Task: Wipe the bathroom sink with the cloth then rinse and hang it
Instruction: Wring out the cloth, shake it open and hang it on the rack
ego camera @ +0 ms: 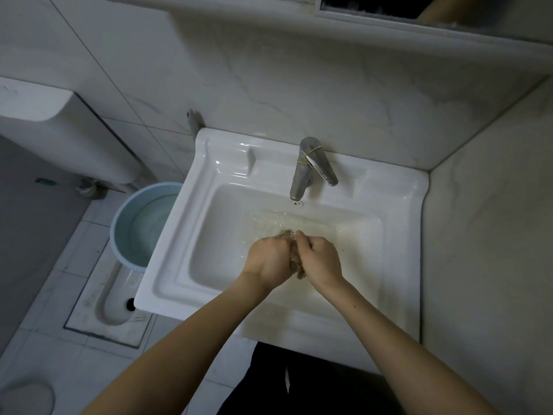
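Note:
A white rectangular sink (185, 223) fills the middle of the view, with water spread over the basin floor. Over the basin, my left hand (269, 260) and my right hand (321, 257) are pressed together, both gripping a wet, bunched brownish cloth (296, 263). Only a strip of the cloth shows between the hands and at the fingertips. A chrome tap (302, 172) with a rubber band round its lever stands at the back rim, its spout pointing toward the hands. I cannot tell whether water is running from it.
A light blue bucket (134, 223) holding water stands on the floor left of the sink, beside a squat toilet pan (116, 298). A white cistern (59, 130) hangs on the left wall. Tiled walls close in behind and on the right; a shelf (359, 31) juts out above.

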`<state>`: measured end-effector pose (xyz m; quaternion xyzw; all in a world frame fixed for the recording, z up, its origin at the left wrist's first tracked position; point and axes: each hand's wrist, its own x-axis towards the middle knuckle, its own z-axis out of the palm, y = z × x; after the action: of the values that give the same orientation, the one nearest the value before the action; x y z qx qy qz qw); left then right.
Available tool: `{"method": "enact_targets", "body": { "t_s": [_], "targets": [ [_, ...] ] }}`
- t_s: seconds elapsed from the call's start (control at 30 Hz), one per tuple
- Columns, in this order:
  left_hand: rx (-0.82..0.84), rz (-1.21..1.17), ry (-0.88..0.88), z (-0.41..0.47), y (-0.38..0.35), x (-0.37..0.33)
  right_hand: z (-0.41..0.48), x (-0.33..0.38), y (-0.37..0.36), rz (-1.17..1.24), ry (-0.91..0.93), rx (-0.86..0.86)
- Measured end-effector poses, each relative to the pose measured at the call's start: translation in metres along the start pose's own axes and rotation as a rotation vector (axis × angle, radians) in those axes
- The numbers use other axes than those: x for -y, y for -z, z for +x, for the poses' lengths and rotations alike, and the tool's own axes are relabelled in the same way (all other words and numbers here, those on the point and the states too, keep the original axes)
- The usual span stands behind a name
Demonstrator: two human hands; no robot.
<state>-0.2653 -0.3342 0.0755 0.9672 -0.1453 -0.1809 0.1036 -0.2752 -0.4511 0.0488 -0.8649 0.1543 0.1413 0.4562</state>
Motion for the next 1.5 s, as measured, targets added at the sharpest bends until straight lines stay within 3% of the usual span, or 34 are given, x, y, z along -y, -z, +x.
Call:
{"method": "enact_targets", "body": {
  "t_s": [0.27, 0.4, 0.5, 0.6, 0.77, 0.9, 1.0, 1.17, 1.5],
  "targets": [
    [0.124, 0.091, 0.001, -0.002, -0.002, -0.008, -0.007, -0.005, -0.007, -0.063, 0.065, -0.14],
    [0.102, 0.097, -0.042, -0.002, -0.009, -0.004, -0.011, -0.011, -0.01, 0.085, 0.009, -0.071],
    [-0.014, -0.235, -0.181, 0.007, -0.008, 0.012, -0.008, -0.003, 0.0, 0.353, -0.105, -0.036],
    [-0.015, -0.53, -0.32, 0.009, 0.004, 0.026, -0.003, 0.007, 0.017, 0.466, -0.15, -0.07],
    [0.12, -1.323, 0.03, -0.006, 0.034, 0.013, -0.002, 0.023, 0.035, 0.565, -0.185, -0.037],
    [-0.193, -1.276, 0.224, 0.0, 0.026, -0.014, -0.008, 0.031, 0.029, 0.418, -0.115, -0.027],
    [-0.299, -1.289, 0.329, 0.005, 0.015, -0.027, -0.014, 0.037, 0.023, 0.376, -0.076, -0.075],
    [-0.339, -1.349, 0.485, 0.01, 0.003, -0.033, -0.014, 0.031, 0.005, 0.422, -0.129, -0.167],
    [-0.373, -1.347, 0.482, -0.002, -0.032, -0.029, -0.023, 0.003, -0.013, 0.357, 0.041, -0.228]
  ]
}}
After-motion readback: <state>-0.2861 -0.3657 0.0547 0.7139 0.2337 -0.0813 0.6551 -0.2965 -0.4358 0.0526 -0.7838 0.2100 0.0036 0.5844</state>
